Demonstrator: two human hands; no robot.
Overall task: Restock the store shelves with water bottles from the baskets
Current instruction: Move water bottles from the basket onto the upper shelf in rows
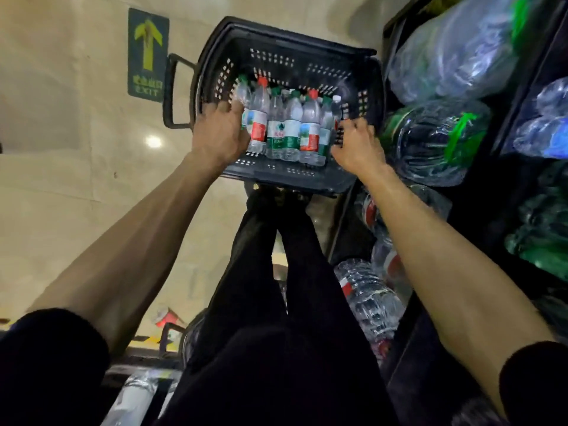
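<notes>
Bare forearms, short black sleeves (pixel 52 348); black trousers (pixel 295 272); dark shoes (pixel 276 195), possibly with metal trim.

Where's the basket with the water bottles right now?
In the head view, the black basket sits on the floor, upper centre, left of the shelves, with the left hand and right hand reaching into it.

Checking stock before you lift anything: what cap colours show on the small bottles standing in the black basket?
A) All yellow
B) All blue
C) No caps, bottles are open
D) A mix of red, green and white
D: the bottles standing in the black basket carry red, green and at least one white cap, with the left hand and right hand at either end of the row.
</notes>
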